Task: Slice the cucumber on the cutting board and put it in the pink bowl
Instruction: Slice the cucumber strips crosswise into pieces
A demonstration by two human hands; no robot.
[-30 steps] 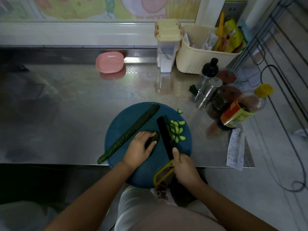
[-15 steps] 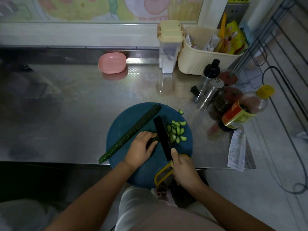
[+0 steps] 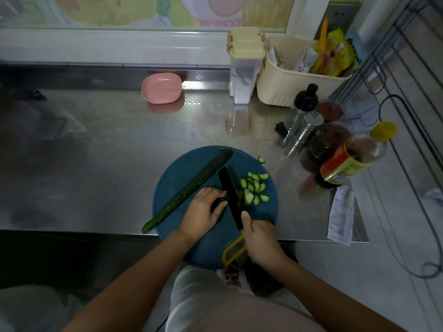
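Slicing step: left hand holds the cucumber stub on the cutting board while right hand grips the knife. Pink bowl sits at 11 o'clock. The next cut probably needs the fingertips tucked back.

Kitchen: steel counter, sauce bottle.

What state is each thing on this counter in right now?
Long cucumber, unsliced, lying on the board.
Short piece, held down by the left hand.
Slices, piled on the board right of the knife.
Knife, gripped by the right hand, blade against the short piece.
Pink bowl, upright, empty.
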